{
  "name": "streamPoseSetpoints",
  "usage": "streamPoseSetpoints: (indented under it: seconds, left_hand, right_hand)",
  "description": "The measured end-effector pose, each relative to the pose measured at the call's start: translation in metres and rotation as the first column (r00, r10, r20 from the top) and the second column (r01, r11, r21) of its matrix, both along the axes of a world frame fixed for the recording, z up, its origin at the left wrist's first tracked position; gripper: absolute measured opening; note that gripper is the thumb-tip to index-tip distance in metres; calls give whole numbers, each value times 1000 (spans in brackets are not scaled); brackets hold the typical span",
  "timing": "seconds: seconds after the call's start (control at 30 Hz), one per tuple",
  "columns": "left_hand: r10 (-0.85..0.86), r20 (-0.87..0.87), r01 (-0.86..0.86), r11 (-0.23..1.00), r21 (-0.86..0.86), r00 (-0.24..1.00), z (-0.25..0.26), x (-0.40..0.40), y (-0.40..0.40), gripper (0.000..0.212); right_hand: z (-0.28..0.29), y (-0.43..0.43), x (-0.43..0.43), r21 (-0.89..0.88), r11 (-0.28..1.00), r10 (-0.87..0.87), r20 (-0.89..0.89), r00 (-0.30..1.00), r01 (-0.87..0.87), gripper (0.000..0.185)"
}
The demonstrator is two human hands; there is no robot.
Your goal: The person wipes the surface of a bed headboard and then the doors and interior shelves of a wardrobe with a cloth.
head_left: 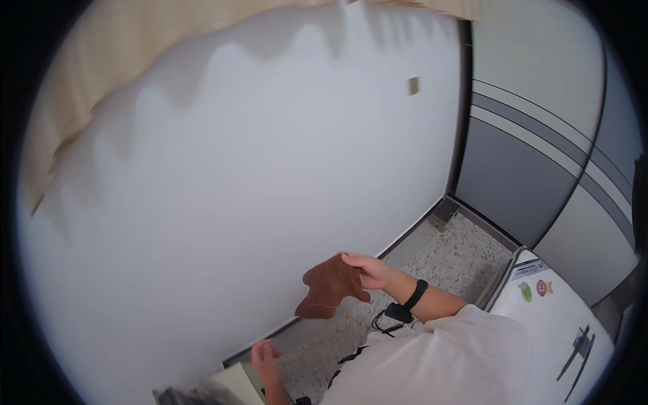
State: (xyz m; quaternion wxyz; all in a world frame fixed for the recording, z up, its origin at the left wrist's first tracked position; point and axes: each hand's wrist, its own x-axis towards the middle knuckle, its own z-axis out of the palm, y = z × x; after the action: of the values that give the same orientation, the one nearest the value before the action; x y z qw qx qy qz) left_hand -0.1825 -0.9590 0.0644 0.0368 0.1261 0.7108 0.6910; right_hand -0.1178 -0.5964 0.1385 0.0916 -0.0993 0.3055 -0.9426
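Note:
My right hand pinches a limp reddish-brown piece of cloth or thin leather along its upper right edge. The piece hangs with a wavy outline in front of the white wall, above the floor. A black strap with a small black device and a cable circles my right wrist area. Lower left, my left hand is raised with its fingers loosely bent. Nothing shows in it, and it does not touch the brown piece.
A cream surface with a dark, blurred item on it lies at the bottom left. White padding like a mattress stands at the right, bearing stickers. Beyond are grey wardrobe doors. A beige curtain hangs above; speckled floor lies below.

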Motion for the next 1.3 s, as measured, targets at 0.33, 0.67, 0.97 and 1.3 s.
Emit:
streamPoseSetpoints:
  seconds: [0.33, 0.67, 0.97, 1.3]
  left_hand:
    - [-746, 522, 795, 575, 192, 414, 1, 98, 413, 55]
    - [-791, 610, 966, 108, 233, -58, -11, 146, 625, 43]
    - [-677, 264, 685, -725, -75, -687, -9, 194, 774, 38]
    - [-729, -113, 689, -570, -448, -676, 22, 112, 927, 20]
  right_hand:
    - [-96, 221, 185, 775, 427, -470, -250, 846, 466, 39]
    - [-99, 290, 286, 794, -225, -751, -511, 419, 565, 14]
    - [-101, 339, 330, 840, -118, -992, -118, -34, 529, 57]
    - [-85, 432, 225, 775, -104, -943, 123, -311, 623, 28]
